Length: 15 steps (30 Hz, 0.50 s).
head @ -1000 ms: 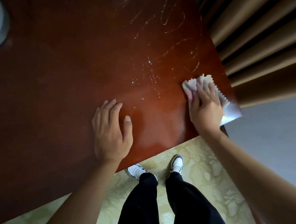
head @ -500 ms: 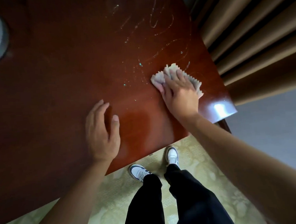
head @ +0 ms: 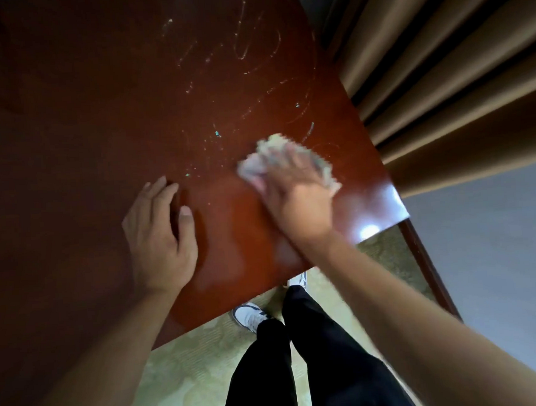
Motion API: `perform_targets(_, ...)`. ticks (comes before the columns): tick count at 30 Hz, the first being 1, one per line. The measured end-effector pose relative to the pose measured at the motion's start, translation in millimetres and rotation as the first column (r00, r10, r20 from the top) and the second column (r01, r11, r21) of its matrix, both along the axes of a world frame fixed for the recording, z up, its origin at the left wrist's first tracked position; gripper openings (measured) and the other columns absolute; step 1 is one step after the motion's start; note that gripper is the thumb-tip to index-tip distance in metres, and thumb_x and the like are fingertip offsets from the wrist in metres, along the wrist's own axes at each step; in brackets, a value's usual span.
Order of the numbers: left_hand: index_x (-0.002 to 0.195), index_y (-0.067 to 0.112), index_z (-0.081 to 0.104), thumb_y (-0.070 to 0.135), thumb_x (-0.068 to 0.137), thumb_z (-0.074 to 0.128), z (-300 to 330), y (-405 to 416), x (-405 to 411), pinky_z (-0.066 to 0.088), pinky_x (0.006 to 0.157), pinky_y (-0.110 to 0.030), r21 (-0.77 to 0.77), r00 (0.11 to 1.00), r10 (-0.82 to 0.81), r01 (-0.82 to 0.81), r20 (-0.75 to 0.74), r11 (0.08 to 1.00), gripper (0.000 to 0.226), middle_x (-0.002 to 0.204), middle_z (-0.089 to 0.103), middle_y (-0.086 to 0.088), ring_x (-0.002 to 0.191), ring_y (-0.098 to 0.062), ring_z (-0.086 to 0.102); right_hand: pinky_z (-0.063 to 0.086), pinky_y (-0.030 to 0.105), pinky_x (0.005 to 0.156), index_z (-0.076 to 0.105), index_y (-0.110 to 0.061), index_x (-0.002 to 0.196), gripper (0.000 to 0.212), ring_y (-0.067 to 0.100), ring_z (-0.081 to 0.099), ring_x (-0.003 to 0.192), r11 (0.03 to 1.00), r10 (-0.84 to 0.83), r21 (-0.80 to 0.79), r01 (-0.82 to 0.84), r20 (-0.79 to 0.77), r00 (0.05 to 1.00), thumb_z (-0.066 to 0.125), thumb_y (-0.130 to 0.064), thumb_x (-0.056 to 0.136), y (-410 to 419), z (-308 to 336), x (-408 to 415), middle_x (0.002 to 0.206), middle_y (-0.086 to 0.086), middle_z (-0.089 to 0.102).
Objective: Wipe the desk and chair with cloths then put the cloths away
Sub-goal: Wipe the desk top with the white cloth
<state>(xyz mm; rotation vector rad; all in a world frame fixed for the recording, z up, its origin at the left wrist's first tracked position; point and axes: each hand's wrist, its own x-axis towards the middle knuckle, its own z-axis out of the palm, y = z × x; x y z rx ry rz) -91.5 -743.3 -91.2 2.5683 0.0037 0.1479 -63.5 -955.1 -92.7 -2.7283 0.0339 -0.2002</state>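
Mid-wipe on the desk (head: 71,151), right hand (head: 297,198) flat on a pale cloth (head: 258,166), fingers spread fairly wide and pressing it down, blurred from motion. Cloth sitting toward 4 o'clock on the desk top, close to the near right corner. Left hand (head: 156,233) planted at about 6 o'clock of the top, fingers straight and loosely together, holding nothing, just bracing.

Still plenty to do: chalky squiggles (head: 242,39) up at 1 o'clock, plus little teal specks (head: 217,133) just beyond the cloth at 11 o'clock from it. No chair in view.

Could go wrong from here, just guessing:
- sweeping toward the right edge could flick crumbs onto the carpet (head: 191,371), or drag the cloth off the corner
- smearing the marks instead of lifting them if that cloth is already loaded up
- overreaching for the far squiggles, bracing hand slipping on a glossy, maybe damp top

Versus half a second back: cloth and right hand slid nearer and a touch rightward, now blurry where they were sharp. Left hand basically parked in the same spot. Grey round thing at the left edge out of shot now.
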Motion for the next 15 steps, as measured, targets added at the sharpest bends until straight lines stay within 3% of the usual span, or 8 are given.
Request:
perform_targets(3,0.133,0.006,0.056,0.027,0.096,0.042,0.1,-27.3,6.6,0.025,0.117,-0.044,0.010,0.999,-0.034,0.034,-0.018,0.999,0.045,0.146,0.050,-0.011,0.142,-0.028,0.038,0.033,0.038,0.109,0.063,-0.020,0.130,0.035,0.026,0.053,0.127,0.959,-0.283,-0.006,0.283,0.013,0.959,0.053,-0.029,0.097,-83.0,6.8,6.3,0.133,0.005,0.062)
perform_targets(6,0.135,0.004,0.054,0.029,0.097,0.039,-3.5,-39.0,8.5,0.025,0.117,-0.046,0.017,0.999,0.034,-0.034,-0.027,0.999,0.048,0.148,0.048,-0.012,0.143,-0.029,0.036,0.039,0.046,0.102,0.064,-0.016,0.126,0.034,0.033,0.054,0.121,0.879,-0.474,-0.051,0.474,0.004,0.880,0.048,-0.023,0.098,-73.9,4.3,3.2,0.128,0.009,0.063)
perform_targets(7,0.136,0.004,0.054,0.031,0.097,0.038,-5.3,-39.4,9.0,0.025,0.117,-0.046,0.026,0.999,0.049,-0.048,-0.021,0.999,0.049,0.148,0.048,-0.013,0.143,-0.029,0.036,0.038,0.048,0.105,0.061,-0.016,0.130,0.038,0.034,0.051,0.124,0.899,-0.435,-0.066,0.434,-0.001,0.900,0.049,-0.023,0.095,-50.4,1.8,-0.7,0.132,0.010,0.060)
perform_targets(9,0.137,0.004,0.052,0.033,0.098,0.036,-9.6,-36.5,9.1,0.027,0.116,-0.046,0.044,0.999,0.047,-0.047,0.002,0.998,0.051,0.148,0.048,-0.014,0.142,-0.030,0.037,0.032,0.050,0.111,0.062,-0.013,0.127,0.043,0.037,0.048,0.129,0.990,-0.132,-0.048,0.132,0.000,0.991,0.055,-0.021,0.086,15.3,-4.3,-14.7,0.136,0.013,0.057)
perform_targets(12,0.137,0.001,0.051,0.036,0.100,0.033,-13.0,-30.2,8.1,0.028,0.115,-0.042,0.005,0.995,0.093,-0.093,0.023,0.996,0.054,0.147,0.049,-0.015,0.140,-0.032,0.039,0.029,0.044,0.117,0.068,-0.013,0.123,0.034,0.032,0.048,0.133,0.960,0.273,0.065,-0.273,0.016,0.962,0.055,-0.015,0.091,82.1,-4.4,-34.2,0.135,0.007,0.060)
perform_targets(15,0.137,0.001,0.051,0.034,0.100,0.036,-16.5,-32.4,8.6,0.028,0.116,-0.043,0.027,0.994,0.099,-0.100,0.042,0.995,0.052,0.145,0.050,-0.016,0.141,-0.032,0.039,0.038,0.046,0.112,0.066,-0.015,0.126,0.040,0.028,0.052,0.130,0.964,0.265,0.022,-0.265,0.023,0.964,0.069,-0.019,0.087,30.1,-7.3,-11.8,0.133,0.004,0.062)
